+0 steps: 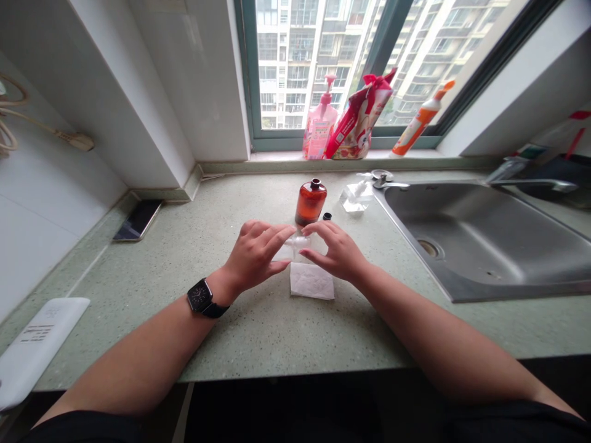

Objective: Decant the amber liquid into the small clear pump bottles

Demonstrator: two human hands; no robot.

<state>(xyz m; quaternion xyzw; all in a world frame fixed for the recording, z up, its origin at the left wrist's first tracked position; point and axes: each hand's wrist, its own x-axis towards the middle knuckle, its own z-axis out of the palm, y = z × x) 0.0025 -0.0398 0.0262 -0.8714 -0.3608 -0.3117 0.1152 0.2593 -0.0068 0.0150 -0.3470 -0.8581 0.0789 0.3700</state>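
My left hand (258, 252), with a black watch (202, 298) on its wrist, hovers over the counter with thumb and fingers apart. Facing it, my right hand (337, 251) is curved and open too. Between the two hands is a clear, see-through object (301, 242), partly hidden by the fingers; its kind I cannot make out. A folded white paper (312, 282) lies just in front of it. Behind the fingertips stands an amber bottle (311, 202) with an uncovered neck. A small black cap (327, 216) rests at its right.
A clear square bottle with a pump (355, 197) stands beside the steel sink (480, 240). On the sill are a pink pump bottle (319, 129), a red pouch (360, 120) and an orange bottle (418, 126). A phone (138, 220) and a white device (44, 344) lie left.
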